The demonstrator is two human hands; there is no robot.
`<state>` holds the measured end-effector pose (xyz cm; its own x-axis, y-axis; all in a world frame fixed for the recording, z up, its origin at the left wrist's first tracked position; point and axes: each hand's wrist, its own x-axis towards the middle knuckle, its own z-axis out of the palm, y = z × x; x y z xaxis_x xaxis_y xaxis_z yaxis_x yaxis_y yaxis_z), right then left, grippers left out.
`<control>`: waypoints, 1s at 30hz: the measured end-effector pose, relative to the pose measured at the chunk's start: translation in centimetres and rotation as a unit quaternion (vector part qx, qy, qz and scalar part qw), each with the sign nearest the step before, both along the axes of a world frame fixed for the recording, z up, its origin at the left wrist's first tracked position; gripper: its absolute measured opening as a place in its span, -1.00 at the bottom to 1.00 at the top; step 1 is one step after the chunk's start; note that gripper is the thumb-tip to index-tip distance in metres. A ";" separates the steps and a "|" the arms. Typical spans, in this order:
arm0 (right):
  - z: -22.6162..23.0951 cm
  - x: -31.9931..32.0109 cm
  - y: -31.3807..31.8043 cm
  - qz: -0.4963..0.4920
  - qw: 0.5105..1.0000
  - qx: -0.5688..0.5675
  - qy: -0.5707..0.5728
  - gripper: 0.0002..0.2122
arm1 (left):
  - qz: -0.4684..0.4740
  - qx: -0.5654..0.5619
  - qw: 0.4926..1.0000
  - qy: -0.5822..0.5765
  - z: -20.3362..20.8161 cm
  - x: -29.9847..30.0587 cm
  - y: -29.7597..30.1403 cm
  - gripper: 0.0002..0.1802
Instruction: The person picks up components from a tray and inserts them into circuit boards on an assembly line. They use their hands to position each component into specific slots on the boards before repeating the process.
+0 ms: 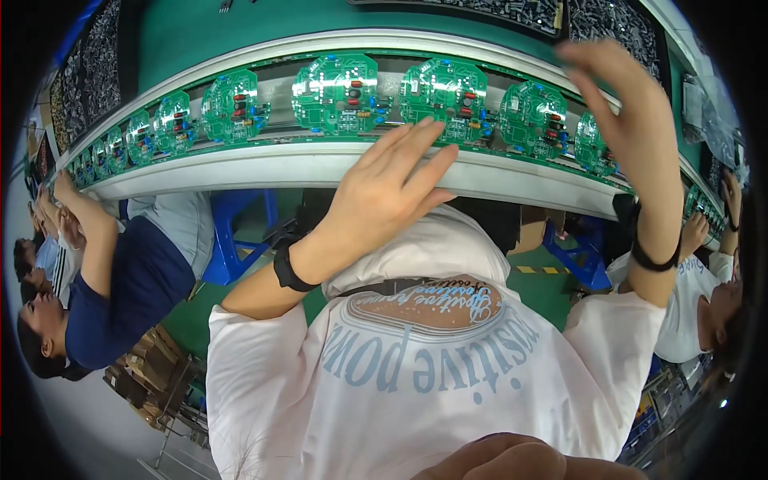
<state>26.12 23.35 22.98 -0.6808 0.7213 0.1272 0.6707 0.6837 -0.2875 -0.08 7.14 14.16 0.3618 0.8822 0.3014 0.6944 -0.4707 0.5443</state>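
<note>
My left hand point(390, 182) reaches over the near rail point(264, 166) of the line, its fingers spread and the tips at the lower edge of a green circuit board point(442, 88). Nothing shows between those fingers. Raised above the line on the right is my right hand point(637, 98), thumb and forefinger apart, with no part visible in it. Below it sits another green board point(590, 138), partly covered by my arm. To the left of my left hand lies a board point(334, 90) with red, black and blue components. Black bands circle both my wrists.
Several more boards run along the rails to the left. Black trays of loose metal components point(500, 11) stand on the green bench point(264, 28) beyond the line. A co-worker in dark blue point(132, 272) works at left, another in white point(680, 308) at right. Blue stools point(240, 228) stand below.
</note>
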 end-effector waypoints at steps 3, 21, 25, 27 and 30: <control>0.9 -3.6 3.1 0.042 0.997 -0.007 0.069 -0.84 | -0.005 -0.001 1.000 -0.012 0.0 0.4 0.2 -0.37; -1.5 -7.0 12.3 -0.029 0.975 0.034 0.216 -0.88 | -0.028 0.080 0.996 0.016 5.2 -1.9 5.6 -0.66; -0.7 -5.2 11.4 -0.037 0.909 -0.271 0.315 -0.85 | 0.001 0.118 0.985 0.123 8.0 -3.9 12.4 -0.78; -0.4 -5.0 10.1 -0.041 0.882 -0.325 0.339 -0.84 | -0.036 0.066 0.995 -0.063 9.0 -4.5 15.0 -0.84; -0.1 -3.9 7.8 -0.071 0.817 -0.423 0.384 -0.81 | -0.026 0.087 0.992 0.088 6.5 -4.6 20.4 -0.87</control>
